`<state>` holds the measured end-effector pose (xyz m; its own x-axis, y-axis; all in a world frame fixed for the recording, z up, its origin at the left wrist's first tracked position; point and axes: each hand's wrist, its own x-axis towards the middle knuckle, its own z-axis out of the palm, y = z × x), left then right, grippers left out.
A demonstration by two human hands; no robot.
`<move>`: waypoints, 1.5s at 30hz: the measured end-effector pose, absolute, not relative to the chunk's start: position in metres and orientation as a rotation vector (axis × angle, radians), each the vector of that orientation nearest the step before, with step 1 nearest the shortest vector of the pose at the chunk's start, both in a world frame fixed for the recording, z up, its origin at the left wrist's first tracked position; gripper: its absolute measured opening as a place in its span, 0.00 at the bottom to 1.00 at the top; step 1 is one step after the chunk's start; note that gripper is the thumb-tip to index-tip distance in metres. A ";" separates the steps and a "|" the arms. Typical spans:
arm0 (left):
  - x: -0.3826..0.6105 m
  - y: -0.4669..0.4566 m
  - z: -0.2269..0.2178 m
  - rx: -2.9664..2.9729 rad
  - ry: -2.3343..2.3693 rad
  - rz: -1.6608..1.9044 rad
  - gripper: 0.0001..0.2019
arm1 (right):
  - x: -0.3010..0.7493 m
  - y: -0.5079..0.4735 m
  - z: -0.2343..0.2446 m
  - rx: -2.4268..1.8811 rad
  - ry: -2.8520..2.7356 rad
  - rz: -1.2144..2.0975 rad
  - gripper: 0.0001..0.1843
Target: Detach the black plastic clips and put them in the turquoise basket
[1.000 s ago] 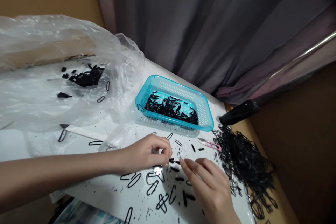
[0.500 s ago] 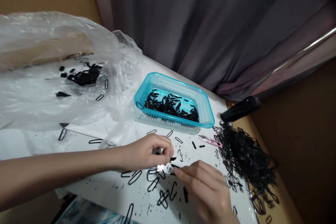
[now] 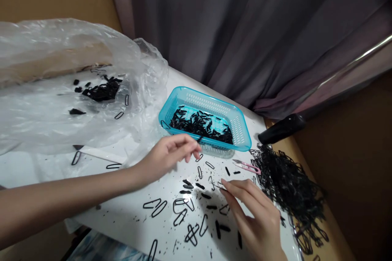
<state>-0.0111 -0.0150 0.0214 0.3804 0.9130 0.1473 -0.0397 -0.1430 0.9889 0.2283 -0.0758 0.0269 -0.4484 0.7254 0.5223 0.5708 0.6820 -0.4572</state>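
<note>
My left hand (image 3: 171,153) is at the near rim of the blue plastic basket (image 3: 245,145), thumb and fingers close together. A small black strip (image 3: 199,139) shows at its fingertips, against the rim. Many similar black pieces (image 3: 199,124) lie in the basket. Lower right, my right hand (image 3: 254,214) pinches a thin object (image 3: 219,186), mostly hidden, its kind unclear. Below and between the hands, several loose black strips (image 3: 206,196) and black elongated loops (image 3: 180,217) are scattered on the white tabletop (image 3: 128,220).
Left, a clear plastic bag (image 3: 45,126) holds more black pieces. Pink thread snips (image 3: 249,167) lie right of the basket, beside a big tangled heap of black loops (image 3: 290,187). A black cylindrical object (image 3: 281,128) stands behind the heap. Dark curtain (image 3: 199,20) hangs at the back.
My left hand has moved up and away from my right hand to the basket rim, carrying a black strip. My right hand has shifted slightly right, uncovering several strips on the table.
</note>
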 end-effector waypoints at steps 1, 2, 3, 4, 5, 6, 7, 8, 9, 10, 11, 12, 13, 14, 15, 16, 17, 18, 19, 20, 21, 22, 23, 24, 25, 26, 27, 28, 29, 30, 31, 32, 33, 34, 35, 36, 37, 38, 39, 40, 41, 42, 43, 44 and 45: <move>-0.012 -0.012 0.022 1.383 0.895 1.078 0.11 | 0.228 -0.076 0.027 -0.996 -2.174 0.282 0.18; -0.013 -0.008 0.023 1.303 0.945 1.131 0.11 | 0.228 -0.076 0.027 -1.001 -2.170 0.286 0.18; -0.014 -0.004 0.023 1.235 0.984 1.160 0.12 | 0.227 -0.076 0.026 -1.010 -2.168 0.291 0.18; -0.015 -0.001 0.024 1.174 1.017 1.173 0.12 | 0.227 -0.076 0.026 -1.016 -2.166 0.296 0.18; -0.016 0.002 0.024 1.125 1.040 1.166 0.14 | 0.226 -0.076 0.025 -1.020 -2.164 0.298 0.17; -0.017 0.005 0.024 1.084 1.055 1.154 0.15 | 0.226 -0.076 0.025 -1.024 -2.162 0.299 0.17; -0.017 0.006 0.024 1.053 1.063 1.142 0.16 | 0.226 -0.076 0.024 -1.027 -2.165 0.302 0.17; -0.018 0.007 0.024 1.032 1.062 1.132 0.17 | 0.226 -0.076 0.024 -1.031 -2.169 0.307 0.16; -0.018 0.007 0.024 1.023 1.056 1.124 0.17 | 0.226 -0.075 0.024 -1.036 -2.176 0.312 0.16; -0.018 0.007 0.023 1.030 1.043 1.117 0.18 | 0.226 -0.075 0.023 -1.043 -2.181 0.318 0.16; -0.018 0.006 0.023 1.057 1.028 1.104 0.17 | 0.227 -0.075 0.023 -1.051 -2.188 0.322 0.17; -0.017 0.004 0.023 1.103 1.016 1.075 0.17 | 0.227 -0.074 0.024 -1.055 -2.193 0.324 0.16; -0.017 0.002 0.022 1.170 1.010 1.027 0.16 | 0.227 -0.074 0.024 -1.056 -2.196 0.322 0.16; -0.016 0.000 0.022 1.265 1.008 0.959 0.15 | 0.227 -0.074 0.024 -1.054 -2.199 0.321 0.16; -0.016 -0.002 0.022 1.391 1.006 0.877 0.14 | 0.228 -0.074 0.024 -1.054 -2.201 0.324 0.15; -0.016 -0.004 0.022 1.542 0.996 0.784 0.13 | 0.228 -0.073 0.024 -1.057 -2.200 0.328 0.15; -0.016 -0.007 0.021 1.701 0.972 0.693 0.11 | 0.227 -0.073 0.024 -1.060 -2.202 0.332 0.15; -0.017 -0.008 0.021 1.855 0.935 0.617 0.08 | 0.227 -0.073 0.024 -1.065 -2.205 0.336 0.14; -0.019 -0.009 0.021 1.989 0.890 0.556 0.06 | 0.227 -0.073 0.024 -1.071 -2.210 0.339 0.14; -0.020 -0.010 0.020 2.094 0.848 0.506 0.05 | 0.227 -0.073 0.023 -1.076 -2.214 0.341 0.14; -0.022 -0.010 0.019 2.165 0.818 0.464 0.07 | 0.227 -0.073 0.023 -1.075 -2.217 0.341 0.14; -0.024 -0.010 0.019 2.212 0.802 0.428 0.09 | 0.227 -0.074 0.023 -1.071 -2.219 0.342 0.14; -0.026 -0.010 0.018 2.246 0.797 0.396 0.09 | 0.226 -0.074 0.024 -1.069 -2.218 0.346 0.14; -0.027 -0.009 0.017 2.267 0.794 0.364 0.09 | 0.226 -0.074 0.024 -1.071 -2.213 0.349 0.14; -0.028 -0.009 0.017 2.277 0.794 0.339 0.07 | 0.226 -0.074 0.024 -1.070 -2.212 0.350 0.14; -0.029 -0.008 0.016 2.282 0.792 0.324 0.06 | 0.226 -0.074 0.024 -1.072 -2.212 0.349 0.14; -0.029 -0.008 0.015 2.284 0.786 0.313 0.05 | 0.226 -0.073 0.024 -1.074 -2.216 0.344 0.14; -0.029 -0.008 0.015 2.286 0.779 0.307 0.04 | 0.226 -0.073 0.023 -1.079 -2.219 0.339 0.13; -0.029 -0.007 0.014 2.289 0.770 0.304 0.03 | 0.227 -0.073 0.023 -1.084 -2.222 0.336 0.13; -0.029 -0.007 0.014 2.290 0.762 0.304 0.03 | 0.227 -0.073 0.023 -1.088 -2.223 0.333 0.13; -0.029 -0.007 0.014 2.289 0.755 0.307 0.02 | 0.226 -0.073 0.023 -1.090 -2.224 0.333 0.13; -0.028 -0.007 0.013 2.282 0.751 0.318 0.02 | 0.226 -0.073 0.023 -1.096 -2.222 0.334 0.13; -0.027 -0.007 0.013 2.267 0.751 0.338 0.02 | 0.226 -0.073 0.023 -1.102 -2.220 0.336 0.13; -0.026 -0.007 0.013 2.241 0.755 0.366 0.02 | 0.226 -0.073 0.023 -1.105 -2.217 0.339 0.13; -0.024 -0.008 0.012 2.202 0.765 0.398 0.03 | 0.225 -0.073 0.023 -1.104 -2.214 0.340 0.13; -0.023 -0.008 0.012 2.150 0.782 0.434 0.03 | 0.225 -0.073 0.024 -1.104 -2.207 0.343 0.13; -0.021 -0.008 0.012 2.091 0.805 0.467 0.04 | 0.225 -0.073 0.024 -1.105 -2.198 0.344 0.13; -0.019 -0.008 0.012 2.031 0.830 0.494 0.05 | 0.225 -0.073 0.024 -1.107 -2.185 0.344 0.13; -0.018 -0.008 0.012 1.975 0.855 0.519 0.06 | 0.225 -0.074 0.025 -1.110 -2.173 0.343 0.13; -0.016 -0.008 0.012 1.928 0.880 0.541 0.07 | 0.226 -0.074 0.025 -1.121 -2.158 0.341 0.13; -0.015 -0.009 0.012 1.888 0.901 0.561 0.07 | 0.226 -0.074 0.025 -1.135 -2.144 0.339 0.13; -0.014 -0.009 0.012 1.854 0.918 0.575 0.08 | 0.226 -0.074 0.025 -1.149 -2.132 0.336 0.13; -0.013 -0.009 0.012 1.816 0.934 0.583 0.08 | 0.226 -0.074 0.025 -1.162 -2.118 0.332 0.12; -0.012 -0.009 0.012 1.758 0.945 0.590 0.08 | 0.226 -0.074 0.025 -1.174 -2.104 0.331 0.11; -0.011 -0.009 0.012 1.678 0.945 0.598 0.08 | 0.226 -0.075 0.025 -1.186 -2.088 0.331 0.11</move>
<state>-0.0108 -0.0086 0.0115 0.5599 0.8256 -0.0700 0.2907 -0.1166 0.9497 0.2260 -0.0747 0.0252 -0.3338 0.8289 0.4489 0.6492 0.5474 -0.5281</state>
